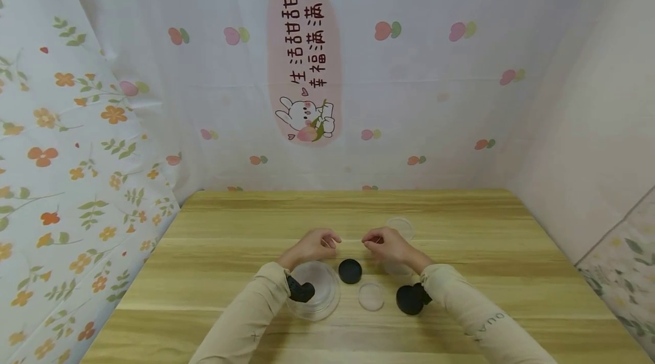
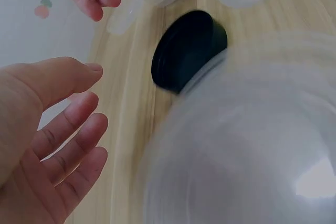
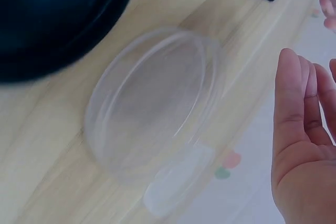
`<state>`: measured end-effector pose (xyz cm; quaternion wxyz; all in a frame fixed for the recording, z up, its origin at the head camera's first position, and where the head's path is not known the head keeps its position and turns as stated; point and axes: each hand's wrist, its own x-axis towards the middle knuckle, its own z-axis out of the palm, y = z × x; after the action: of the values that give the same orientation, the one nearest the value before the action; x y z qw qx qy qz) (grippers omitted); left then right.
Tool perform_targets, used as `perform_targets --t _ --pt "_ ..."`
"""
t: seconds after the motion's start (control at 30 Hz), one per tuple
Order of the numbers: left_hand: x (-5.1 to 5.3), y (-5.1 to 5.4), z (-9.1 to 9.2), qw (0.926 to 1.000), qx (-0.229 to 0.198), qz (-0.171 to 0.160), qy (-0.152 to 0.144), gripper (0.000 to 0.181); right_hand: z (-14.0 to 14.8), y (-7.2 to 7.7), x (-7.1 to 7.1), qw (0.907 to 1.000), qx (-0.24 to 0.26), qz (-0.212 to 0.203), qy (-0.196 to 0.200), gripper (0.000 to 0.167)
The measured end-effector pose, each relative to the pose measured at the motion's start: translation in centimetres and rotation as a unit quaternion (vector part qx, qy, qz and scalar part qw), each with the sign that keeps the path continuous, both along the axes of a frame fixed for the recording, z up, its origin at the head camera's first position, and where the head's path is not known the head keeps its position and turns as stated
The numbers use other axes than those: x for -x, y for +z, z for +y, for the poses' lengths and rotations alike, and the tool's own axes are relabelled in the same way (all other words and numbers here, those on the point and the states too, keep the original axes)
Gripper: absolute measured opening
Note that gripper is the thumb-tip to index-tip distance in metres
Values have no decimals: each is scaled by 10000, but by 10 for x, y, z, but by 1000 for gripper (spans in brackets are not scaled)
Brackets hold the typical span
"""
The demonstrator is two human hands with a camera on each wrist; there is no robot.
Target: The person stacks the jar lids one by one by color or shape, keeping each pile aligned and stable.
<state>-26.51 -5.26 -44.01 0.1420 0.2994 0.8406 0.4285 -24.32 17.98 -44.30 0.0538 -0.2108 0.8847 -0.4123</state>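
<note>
My left hand (image 1: 311, 247) hovers over the table behind a large clear round container (image 1: 327, 298), its fingers loosely bent and apart. In the left wrist view that hand (image 2: 58, 135) holds nothing. Facing it across a gap, my right hand (image 1: 391, 247) hangs relaxed. Its fingers (image 3: 291, 98) in the right wrist view grip nothing. A shallow black round dish (image 1: 350, 271) lies between and in front of the hands. Close to the right wrist is another black round piece (image 1: 409, 300). Under the right hand sits a clear round dish (image 3: 152, 103), partly hidden in the head view.
A small clear disc (image 1: 370, 296) lies between the black pieces. Another clear disc (image 1: 401, 227) rests behind the right hand. The wooden table (image 1: 230, 222) meets a printed cloth backdrop (image 1: 435, 142) at its far edge.
</note>
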Motion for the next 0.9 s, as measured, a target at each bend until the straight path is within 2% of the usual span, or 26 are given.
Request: perform_targets --t 0.23,0.43,0.57,0.6,0.7,0.8,0.83,0.9 --pt "4 6 28 9999 83 -11 86 23 26 2 4 9991 -30 232 -347 20" --pt "13 7 56 9993 72 -235 299 24 47 5 8 9957 367 -201 -824 25" --pt "27 -6 72 9994 48 -164 297 22 59 3 12 9926 393 -147 -1142 25" --pt "36 -18 74 9998 -36 11 202 20 61 1 13 9919 379 -120 -1205 25" --pt "42 -26 81 9996 102 26 265 18 68 -3 15 9897 312 -2 -1396 25" --pt "39 -26 87 9984 167 -98 528 18 73 -6 17 9873 280 67 -1565 27" --pt "31 -16 89 9969 255 -262 696 20 74 -8 17 9864 263 92 -1621 28" --pt "26 -13 92 9957 180 -286 859 21 77 -10 18 9842 249 98 -1749 32"
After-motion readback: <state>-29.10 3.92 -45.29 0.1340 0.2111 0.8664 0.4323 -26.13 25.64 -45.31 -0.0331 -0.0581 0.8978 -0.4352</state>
